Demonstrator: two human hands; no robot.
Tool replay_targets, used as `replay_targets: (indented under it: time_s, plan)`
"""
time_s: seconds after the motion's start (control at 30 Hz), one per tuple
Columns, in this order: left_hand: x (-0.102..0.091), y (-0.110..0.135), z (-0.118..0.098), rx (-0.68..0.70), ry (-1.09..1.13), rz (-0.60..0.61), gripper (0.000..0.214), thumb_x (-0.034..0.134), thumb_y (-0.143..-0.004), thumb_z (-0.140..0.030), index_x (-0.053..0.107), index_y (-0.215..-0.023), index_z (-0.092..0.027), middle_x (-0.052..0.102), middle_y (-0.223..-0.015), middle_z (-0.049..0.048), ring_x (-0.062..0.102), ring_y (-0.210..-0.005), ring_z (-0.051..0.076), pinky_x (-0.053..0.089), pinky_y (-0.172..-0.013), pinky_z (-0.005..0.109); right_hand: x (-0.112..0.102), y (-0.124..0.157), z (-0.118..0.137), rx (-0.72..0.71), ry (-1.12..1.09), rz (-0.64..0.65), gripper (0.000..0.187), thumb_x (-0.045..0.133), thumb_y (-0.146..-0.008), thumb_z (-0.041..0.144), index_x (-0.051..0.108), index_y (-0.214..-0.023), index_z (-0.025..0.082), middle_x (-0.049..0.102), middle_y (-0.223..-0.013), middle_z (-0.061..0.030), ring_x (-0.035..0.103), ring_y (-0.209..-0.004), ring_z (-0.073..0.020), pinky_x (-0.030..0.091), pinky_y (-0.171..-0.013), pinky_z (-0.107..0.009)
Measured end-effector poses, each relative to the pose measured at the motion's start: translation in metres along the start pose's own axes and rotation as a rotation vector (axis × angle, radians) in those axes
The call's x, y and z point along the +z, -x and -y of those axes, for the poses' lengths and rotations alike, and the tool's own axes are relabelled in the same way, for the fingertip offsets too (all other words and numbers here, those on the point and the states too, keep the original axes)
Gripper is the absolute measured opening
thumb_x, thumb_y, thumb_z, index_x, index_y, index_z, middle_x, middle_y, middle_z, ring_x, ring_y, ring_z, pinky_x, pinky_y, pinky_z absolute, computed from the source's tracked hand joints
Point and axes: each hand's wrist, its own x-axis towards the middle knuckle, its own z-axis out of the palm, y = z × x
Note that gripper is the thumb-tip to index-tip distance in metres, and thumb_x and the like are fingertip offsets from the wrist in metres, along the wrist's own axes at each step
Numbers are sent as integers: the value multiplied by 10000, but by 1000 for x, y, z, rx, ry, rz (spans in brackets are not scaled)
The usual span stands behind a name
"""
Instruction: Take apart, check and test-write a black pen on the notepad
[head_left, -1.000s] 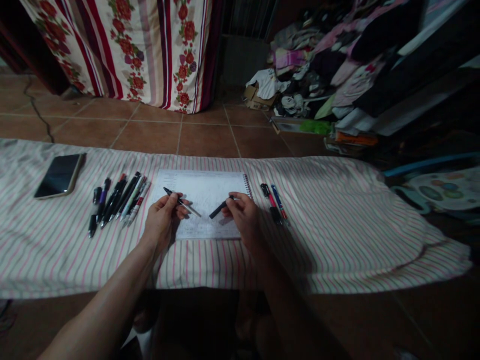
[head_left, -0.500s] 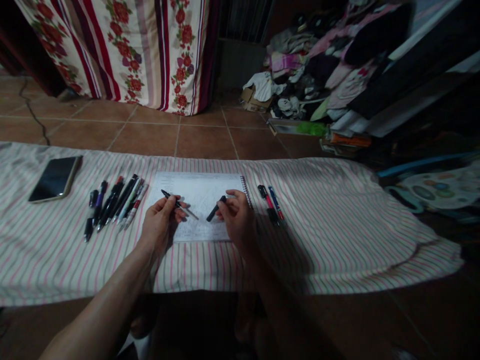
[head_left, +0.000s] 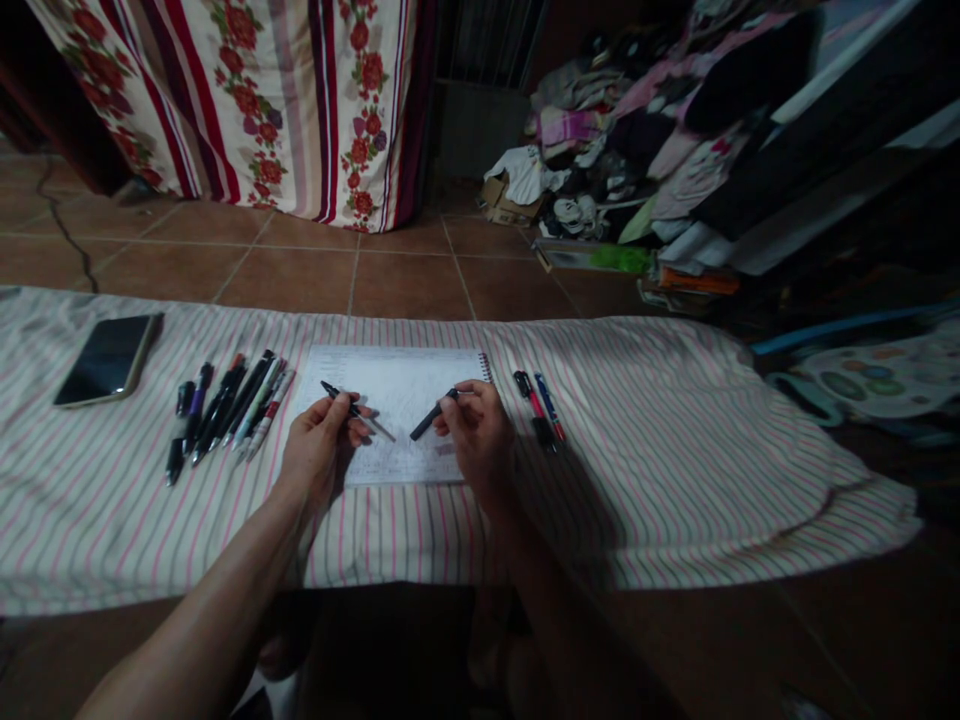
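Over the spiral notebook (head_left: 397,365), my left hand (head_left: 319,440) pinches a black pen section (head_left: 330,388) from which a thin refill (head_left: 381,430) sticks out toward the right. My right hand (head_left: 480,430) holds a black pen barrel (head_left: 426,422) between thumb and fingers, its lower end slanting down to the left. A gap separates the barrel from the refill. Faint writing covers the notebook page beneath both hands.
Several pens (head_left: 232,405) lie side by side left of the notebook, with a phone (head_left: 105,357) farther left. A red-and-black pen (head_left: 534,405) and a blue pen (head_left: 549,405) lie on the right. Striped cloth (head_left: 675,450) covers the table. Clothes (head_left: 622,150) are piled beyond.
The barrel in my right hand has tilted a little and shows more of its length. My left hand and the pen section in it are almost still.
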Motion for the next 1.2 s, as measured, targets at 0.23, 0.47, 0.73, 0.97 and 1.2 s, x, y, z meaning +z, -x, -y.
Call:
replay_targets:
  time_s: [0.23, 0.47, 0.73, 0.97, 1.2]
  plan:
    - [2, 2, -2, -11, 37, -11, 93, 590, -755, -161, 587, -794, -77, 663, -613, 57, 508, -409, 68, 408, -419, 169, -1, -7, 11, 385, -498, -175, 257, 674, -660, 245, 516, -850, 172, 645, -588, 49, 588, -487, -56, 486, -490, -140]
    - [2, 2, -1, -7, 40, -3, 88, 580, -766, -156, 582, -799, -74, 665, -613, 59, 519, -421, 64, 400, -420, 151, -3, -14, 14, 518, -734, -164, 206, 653, -649, 173, 489, -775, 174, 648, -640, 32, 552, -482, -19, 457, -478, -82]
    - [2, 2, -2, 10, 17, 3, 150, 648, -718, -206, 591, -771, -77, 666, -618, 66, 515, -422, 68, 395, -420, 164, -11, -3, 9, -258, 107, -135, 183, 550, -803, 220, 483, -973, 214, 645, -755, 8, 632, -606, -117, 517, -610, -265]
    - [1, 3, -3, 14, 6, -5, 173, 673, -699, -231, 601, -754, -83, 661, -613, 58, 503, -413, 71, 402, -424, 187, -7, 3, -2, -355, 363, -11, 157, 486, -853, 259, 516, -1002, 219, 651, -805, -25, 652, -661, -143, 531, -657, -292]
    - [1, 4, -3, -12, 24, 3, 98, 620, -733, -178, 590, -756, -88, 664, -609, 52, 502, -409, 67, 397, -417, 173, -4, 7, 1, -399, 434, 16, 149, 481, -856, 240, 523, -997, 216, 655, -804, -33, 650, -685, -152, 521, -667, -291]
